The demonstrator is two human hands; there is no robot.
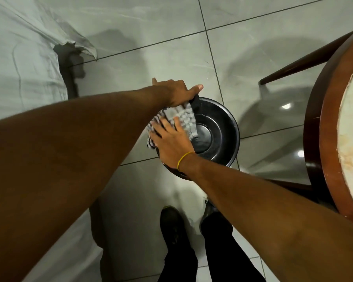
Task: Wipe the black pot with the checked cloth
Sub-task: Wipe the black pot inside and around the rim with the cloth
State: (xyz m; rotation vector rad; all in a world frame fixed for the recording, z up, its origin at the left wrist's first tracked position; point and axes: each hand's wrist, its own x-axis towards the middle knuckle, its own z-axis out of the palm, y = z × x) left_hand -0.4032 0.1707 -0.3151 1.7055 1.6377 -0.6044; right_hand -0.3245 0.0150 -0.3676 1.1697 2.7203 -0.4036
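Note:
The black pot [216, 135] is held in the air over the tiled floor, its open mouth facing me. My left hand [176, 92] grips the pot at its black handle on the far rim. The checked cloth [181, 119], grey and white, drapes over the pot's left rim and into the inside. My right hand [171, 142], with a yellow band at the wrist, presses flat on the cloth against the pot's left side, fingers spread. Part of the cloth hangs outside the rim, below my fingers.
A round wooden table [332, 139] with a worn pale top stands at the right, its legs reaching over the floor. A bed with a pale sheet [22, 64] fills the left. My feet in dark shoes [173, 224] stand on the grey tiles below.

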